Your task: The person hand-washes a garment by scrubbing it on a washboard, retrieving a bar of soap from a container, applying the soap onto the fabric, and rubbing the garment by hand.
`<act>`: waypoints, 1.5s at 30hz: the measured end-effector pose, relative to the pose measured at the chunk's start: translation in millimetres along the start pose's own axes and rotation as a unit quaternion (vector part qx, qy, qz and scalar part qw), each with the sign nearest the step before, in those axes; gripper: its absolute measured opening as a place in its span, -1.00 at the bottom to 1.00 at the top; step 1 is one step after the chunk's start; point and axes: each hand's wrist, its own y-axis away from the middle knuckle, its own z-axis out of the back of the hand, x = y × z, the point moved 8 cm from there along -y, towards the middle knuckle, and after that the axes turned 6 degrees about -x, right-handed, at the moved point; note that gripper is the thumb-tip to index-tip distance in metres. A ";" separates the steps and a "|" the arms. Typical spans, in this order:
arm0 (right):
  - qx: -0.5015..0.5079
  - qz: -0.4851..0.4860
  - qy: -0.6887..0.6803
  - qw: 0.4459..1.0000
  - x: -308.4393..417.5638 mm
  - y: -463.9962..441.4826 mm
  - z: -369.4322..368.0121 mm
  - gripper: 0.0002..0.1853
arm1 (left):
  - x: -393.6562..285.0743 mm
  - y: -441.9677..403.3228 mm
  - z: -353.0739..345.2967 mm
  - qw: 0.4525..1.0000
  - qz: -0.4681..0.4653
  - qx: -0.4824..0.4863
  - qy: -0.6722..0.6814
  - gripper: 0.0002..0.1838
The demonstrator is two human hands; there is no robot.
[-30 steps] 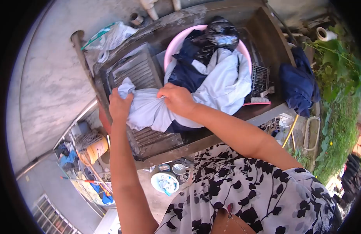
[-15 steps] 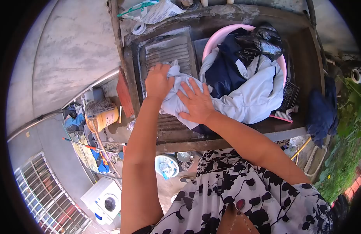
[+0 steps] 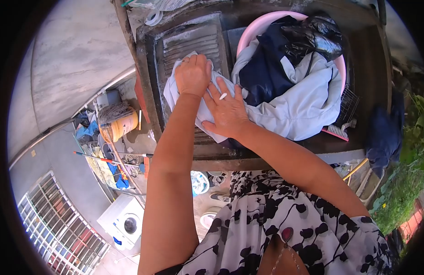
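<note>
A ridged washboard (image 3: 200, 43) is set into the left part of a stone wash sink (image 3: 143, 50). Over it lies part of a light grey and navy garment (image 3: 294, 107), whose rest trails right into a pink basin (image 3: 254, 32). My left hand (image 3: 192, 75) is closed in a fist on the cloth, gripping a fold of it. My right hand (image 3: 226, 110), wearing a ring with a white oval top, lies flat with fingers spread on the same cloth, just right of the left. The lower ridges are mostly covered by cloth.
Shiny black fabric or plastic (image 3: 315, 36) is heaped in the basin. A pink scrubbing brush (image 3: 335, 132) and a black wire basket (image 3: 348, 104) lie right of it. Dark cloth (image 3: 383, 130) hangs over the sink's right edge. A roll of tape (image 3: 153, 17) rests at the back left.
My left hand has shifted right, from an open-looking grip at the cloth's edge to a fist beside my right hand. The cloth bulges further left on the washboard. The view has tilted slightly.
</note>
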 end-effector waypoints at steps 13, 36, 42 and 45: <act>-0.003 0.039 -0.027 0.999 0.6 -5.9 -0.2 -0.10 | 9.8 -9.3 -19.6 0.997 -0.014 0.070 0.003 -0.79; 0.013 0.053 -0.042 0.998 3.0 -10.7 -6.9 -0.13 | -31.9 45.9 30.5 0.985 -0.033 0.089 0.146 -0.70; -0.053 0.039 -0.017 0.998 0.8 -17.2 -1.5 -0.13 | 31.5 -17.2 -43.8 0.991 0.057 0.098 -0.066 -0.65; -0.023 0.043 -0.033 0.998 1.2 -18.4 2.1 -0.15 | 6.1 -2.6 -16.7 0.994 0.030 0.108 0.001 -0.66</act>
